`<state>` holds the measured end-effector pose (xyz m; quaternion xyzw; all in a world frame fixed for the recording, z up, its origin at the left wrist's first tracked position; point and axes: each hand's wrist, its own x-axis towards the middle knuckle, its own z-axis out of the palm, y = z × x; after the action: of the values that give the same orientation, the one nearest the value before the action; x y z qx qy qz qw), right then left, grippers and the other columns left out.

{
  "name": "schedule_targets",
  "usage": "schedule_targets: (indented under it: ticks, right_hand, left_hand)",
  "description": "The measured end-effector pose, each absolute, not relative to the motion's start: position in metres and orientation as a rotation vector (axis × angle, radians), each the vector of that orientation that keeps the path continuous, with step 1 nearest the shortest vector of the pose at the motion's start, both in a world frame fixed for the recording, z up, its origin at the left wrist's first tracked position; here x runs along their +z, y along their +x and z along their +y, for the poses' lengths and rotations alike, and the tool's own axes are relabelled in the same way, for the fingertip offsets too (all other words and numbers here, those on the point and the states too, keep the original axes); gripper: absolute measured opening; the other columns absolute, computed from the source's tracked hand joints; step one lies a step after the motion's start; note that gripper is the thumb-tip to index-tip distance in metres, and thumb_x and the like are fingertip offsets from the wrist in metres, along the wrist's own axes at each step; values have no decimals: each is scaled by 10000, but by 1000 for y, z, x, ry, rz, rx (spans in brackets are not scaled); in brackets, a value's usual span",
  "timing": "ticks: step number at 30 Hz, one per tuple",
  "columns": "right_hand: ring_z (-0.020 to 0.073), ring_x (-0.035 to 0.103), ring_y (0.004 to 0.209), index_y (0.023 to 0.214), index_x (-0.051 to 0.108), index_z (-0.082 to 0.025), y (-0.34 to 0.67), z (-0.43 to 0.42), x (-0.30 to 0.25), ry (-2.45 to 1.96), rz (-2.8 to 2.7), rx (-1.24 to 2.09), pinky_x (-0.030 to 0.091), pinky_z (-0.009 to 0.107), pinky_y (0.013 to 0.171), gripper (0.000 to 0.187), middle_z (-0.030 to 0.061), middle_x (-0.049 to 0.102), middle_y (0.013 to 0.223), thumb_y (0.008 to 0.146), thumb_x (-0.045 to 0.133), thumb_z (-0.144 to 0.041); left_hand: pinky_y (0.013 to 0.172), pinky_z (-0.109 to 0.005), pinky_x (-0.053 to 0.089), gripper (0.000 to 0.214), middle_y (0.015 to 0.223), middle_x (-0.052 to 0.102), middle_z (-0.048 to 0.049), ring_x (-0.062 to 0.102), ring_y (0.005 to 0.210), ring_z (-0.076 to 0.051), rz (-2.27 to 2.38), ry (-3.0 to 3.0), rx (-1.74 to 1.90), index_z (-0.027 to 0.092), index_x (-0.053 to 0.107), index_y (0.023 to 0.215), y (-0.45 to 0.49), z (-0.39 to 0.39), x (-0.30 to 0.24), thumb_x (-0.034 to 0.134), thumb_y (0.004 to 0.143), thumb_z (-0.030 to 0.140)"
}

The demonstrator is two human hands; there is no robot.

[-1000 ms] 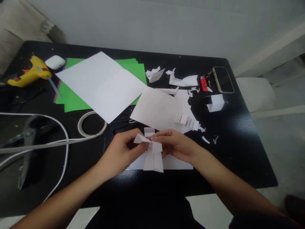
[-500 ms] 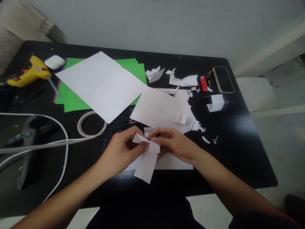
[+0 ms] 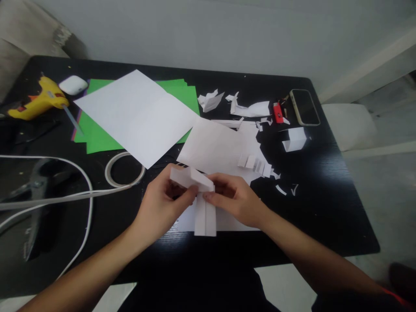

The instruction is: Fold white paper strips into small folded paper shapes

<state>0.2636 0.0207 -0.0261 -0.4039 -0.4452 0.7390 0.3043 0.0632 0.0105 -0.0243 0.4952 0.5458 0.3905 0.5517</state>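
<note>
Both hands meet over the near middle of a black table. My left hand and my right hand are closed on a folded white paper piece, pinching its upper folded part between thumbs and fingers. A long folded strip of it hangs down toward me. Under the hands lies a flat white sheet.
Two larger white sheets lie over green paper. Paper scraps, a red lighter and a phone sit at the back right. A yellow glue gun, white cable and white case are at the left.
The folded piece has turned in my hands: its hanging strip swung from slanting left to straight down, and the upper fold has opened out wider to the left.
</note>
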Motion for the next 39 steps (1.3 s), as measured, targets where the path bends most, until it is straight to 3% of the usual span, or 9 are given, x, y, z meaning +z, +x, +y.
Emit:
schedule_targets:
  ticks: [3, 11, 20, 28, 34, 39]
  right_hand:
    - [168, 717, 909, 1050, 784, -230, 262, 20, -30, -1107, -1176, 1924, 572, 314, 850, 161, 19, 762, 946, 895, 740, -226]
    - [210, 727, 964, 1070, 798, -245, 261, 20, -30, -1154, -1122, 1908, 559, 397, 946, 229, 14, 769, 908, 849, 746, -216]
    - [196, 721, 953, 1089, 802, -241, 263, 22, -24, -1180, -1136, 1910, 559, 404, 966, 285, 14, 773, 948, 830, 712, -165]
    - [219, 724, 951, 1109, 789, -244, 261, 19, -29, -1219, -1093, 1918, 576, 391, 902, 311, 31, 782, 975, 812, 827, -328]
    - [220, 735, 1000, 1050, 777, -235, 259, 18, -31, -1163, -1124, 1830, 579, 411, 956, 229, 44, 786, 1043, 821, 786, -253]
    - [219, 741, 980, 1046, 740, -231, 259, 18, -36, -1177, -1071, 1832, 585, 420, 939, 260, 42, 785, 1026, 798, 814, -259]
  left_hand:
    - [561, -240, 506, 193, 767, 634, 31, 616, 619, -121, 1290, 1148, 926, 216, 594, 953, 64, 10, -26, 740, 826, 223]
    - [544, -238, 462, 182, 764, 622, 30, 594, 604, -117, 1327, 1211, 872, 215, 615, 961, 64, 11, -21, 721, 813, 212]
    - [524, -226, 429, 151, 776, 634, 21, 556, 610, -115, 1369, 1304, 838, 214, 630, 943, 64, 12, -21, 708, 814, 213]
    - [590, -247, 498, 136, 852, 674, 2, 640, 712, -144, 1348, 1414, 870, 218, 622, 978, 62, 6, -32, 708, 874, 232]
    - [557, -204, 477, 151, 831, 674, 22, 608, 639, -100, 1362, 1574, 894, 209, 623, 967, 65, 7, -24, 687, 845, 146]
    - [648, -229, 540, 202, 856, 698, 8, 656, 708, -119, 1280, 1606, 898, 203, 629, 1008, 66, 6, -24, 656, 837, 99]
